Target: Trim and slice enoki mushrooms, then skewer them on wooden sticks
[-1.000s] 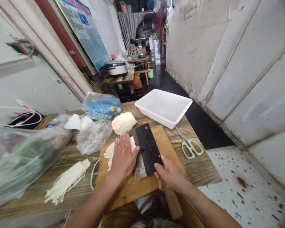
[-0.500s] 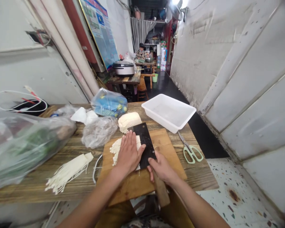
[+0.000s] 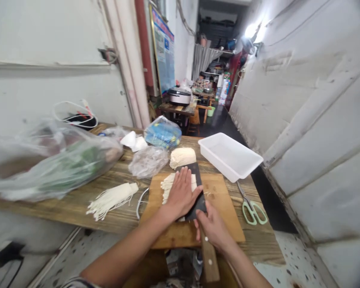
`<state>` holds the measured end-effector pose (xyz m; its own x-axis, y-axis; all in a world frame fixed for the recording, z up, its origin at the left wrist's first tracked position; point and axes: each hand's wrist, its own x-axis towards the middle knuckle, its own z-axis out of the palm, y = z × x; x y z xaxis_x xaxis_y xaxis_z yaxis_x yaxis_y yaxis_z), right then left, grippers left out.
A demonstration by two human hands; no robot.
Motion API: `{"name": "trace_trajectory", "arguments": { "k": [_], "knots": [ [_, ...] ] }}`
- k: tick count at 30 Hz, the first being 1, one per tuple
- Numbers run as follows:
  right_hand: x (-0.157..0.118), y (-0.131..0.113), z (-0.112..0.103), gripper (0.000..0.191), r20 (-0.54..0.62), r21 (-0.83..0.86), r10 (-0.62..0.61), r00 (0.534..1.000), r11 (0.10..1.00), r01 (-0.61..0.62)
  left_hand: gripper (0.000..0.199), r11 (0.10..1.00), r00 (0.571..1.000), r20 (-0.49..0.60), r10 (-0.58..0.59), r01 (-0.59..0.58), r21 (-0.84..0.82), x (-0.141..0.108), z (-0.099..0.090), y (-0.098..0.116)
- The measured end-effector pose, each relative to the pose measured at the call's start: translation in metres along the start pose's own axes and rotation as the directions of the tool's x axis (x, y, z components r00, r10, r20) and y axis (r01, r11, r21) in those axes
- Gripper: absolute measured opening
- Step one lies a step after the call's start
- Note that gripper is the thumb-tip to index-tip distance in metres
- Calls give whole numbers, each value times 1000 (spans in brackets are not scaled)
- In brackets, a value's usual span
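My left hand [image 3: 181, 196] lies flat, fingers stretched out, over a bunch of white enoki mushrooms [image 3: 167, 186] on a wooden cutting board [image 3: 223, 204]. Its thumb reaches across the dark blade of a cleaver [image 3: 200, 202]. My right hand [image 3: 212, 226] is closed around the cleaver where the wooden handle meets the blade. Part of the mushrooms is hidden under my left hand and the blade. Just behind the board sits another enoki bundle [image 3: 182, 157]. A flattened enoki bunch [image 3: 112, 200] lies on the table to the left.
Right of the board are a white plastic tray [image 3: 217, 170] and green-handled scissors [image 3: 253, 212]. A large clear bag of vegetables [image 3: 62, 164] fills the left side. A crumpled bag [image 3: 148, 162] and a blue bag [image 3: 163, 133] lie behind. A person sits far back.
The view has turned left, so everything appears farther right. Less of the blade shows beyond my left thumb now. Both hands keep the same placement on mushrooms and cleaver.
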<state>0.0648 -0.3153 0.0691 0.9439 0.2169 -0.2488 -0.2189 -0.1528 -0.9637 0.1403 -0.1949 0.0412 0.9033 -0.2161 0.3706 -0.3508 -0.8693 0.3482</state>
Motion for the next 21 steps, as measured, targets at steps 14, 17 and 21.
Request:
{"name": "trace_trajectory", "arguments": {
  "k": [14, 17, 21],
  "knots": [
    [16, -84, 69, 13, 283, -83, -183, 941, 973, 214, 82, 983, 944, -310, -110, 149, 104, -11, -130, -53],
    [48, -56, 111, 11, 404, -8, -74, 912, 996, 84, 82, 945, 939, -246, -240, 284, 163, -39, -112, -108],
    [83, -18, 159, 15, 489, -27, 108, 865, 994, -109, 83, 893, 909, -140, -392, 413, 182, -74, -76, -176]
  ]
}}
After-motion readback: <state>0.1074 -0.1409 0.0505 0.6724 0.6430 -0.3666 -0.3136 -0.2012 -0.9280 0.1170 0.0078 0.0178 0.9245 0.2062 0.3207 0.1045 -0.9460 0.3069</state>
